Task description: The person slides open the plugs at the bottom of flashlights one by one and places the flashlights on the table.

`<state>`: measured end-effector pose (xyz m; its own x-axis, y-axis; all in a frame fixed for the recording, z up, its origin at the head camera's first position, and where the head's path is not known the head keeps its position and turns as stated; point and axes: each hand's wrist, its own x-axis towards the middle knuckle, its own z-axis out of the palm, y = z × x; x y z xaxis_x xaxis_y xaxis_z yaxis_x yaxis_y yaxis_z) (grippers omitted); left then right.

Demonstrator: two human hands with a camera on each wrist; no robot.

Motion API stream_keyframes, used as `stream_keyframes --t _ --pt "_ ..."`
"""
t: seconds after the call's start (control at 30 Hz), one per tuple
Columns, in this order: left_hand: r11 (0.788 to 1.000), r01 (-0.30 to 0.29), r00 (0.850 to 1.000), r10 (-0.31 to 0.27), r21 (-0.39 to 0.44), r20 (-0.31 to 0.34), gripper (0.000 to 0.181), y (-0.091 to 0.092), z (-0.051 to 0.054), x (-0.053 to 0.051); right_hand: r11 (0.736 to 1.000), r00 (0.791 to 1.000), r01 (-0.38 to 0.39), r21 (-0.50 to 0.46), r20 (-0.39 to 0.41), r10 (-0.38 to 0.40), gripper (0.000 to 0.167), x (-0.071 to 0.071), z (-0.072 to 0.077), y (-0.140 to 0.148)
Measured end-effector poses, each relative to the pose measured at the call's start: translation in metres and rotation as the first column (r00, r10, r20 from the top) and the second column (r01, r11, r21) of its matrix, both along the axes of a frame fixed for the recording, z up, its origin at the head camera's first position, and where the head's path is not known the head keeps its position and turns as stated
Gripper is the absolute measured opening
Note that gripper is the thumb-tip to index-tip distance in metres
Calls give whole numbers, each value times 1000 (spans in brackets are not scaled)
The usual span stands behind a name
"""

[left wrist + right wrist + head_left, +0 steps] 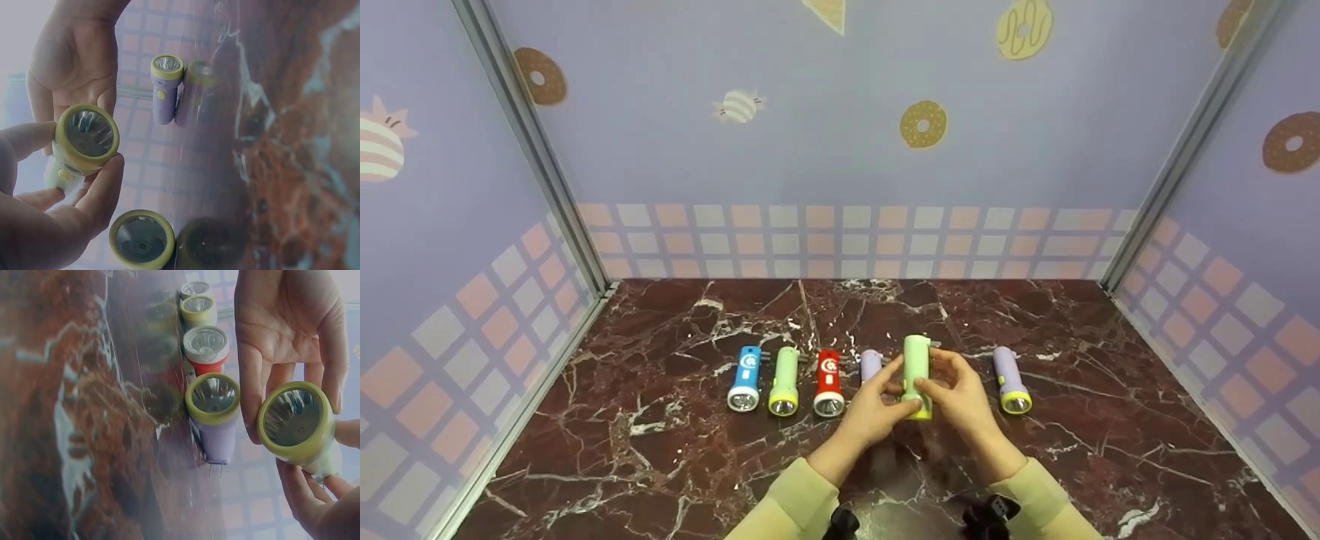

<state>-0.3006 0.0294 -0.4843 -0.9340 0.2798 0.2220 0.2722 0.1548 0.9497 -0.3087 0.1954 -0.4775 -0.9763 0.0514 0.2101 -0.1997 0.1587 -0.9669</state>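
A pale green flashlight (916, 364) with a yellow-green rim is held up between both hands, lens end toward the person. My left hand (876, 411) grips it from the left, thumb near the lens end. From the other side my right hand (964, 394) holds the body, its thumb on the front. The reflector (87, 134) faces the left wrist camera. Behind the left hand, a purple flashlight (871, 363) is partly hidden in the head view; its yellow-rimmed lens (214, 398) and metal prongs show in the right wrist view.
Left of the hands stand a red flashlight (828, 380), another green flashlight (785, 380) and a blue flashlight (745, 376) in a row. A second purple flashlight (1010, 379) is to the right. Patterned walls (825, 165) enclose the dark red marbled tabletop (660, 465).
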Motion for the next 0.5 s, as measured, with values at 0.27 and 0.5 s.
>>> stream_keyframes --t 0.27,0.5 --pt "1000 -25 1000 25 -10 17 76 13 1 -1 999 999 29 45 17 -30 52 -3 3 10" --pt "1000 -15 999 15 -8 33 76 27 3 -6 999 997 43 -5 58 -43 51 -10 3 18"
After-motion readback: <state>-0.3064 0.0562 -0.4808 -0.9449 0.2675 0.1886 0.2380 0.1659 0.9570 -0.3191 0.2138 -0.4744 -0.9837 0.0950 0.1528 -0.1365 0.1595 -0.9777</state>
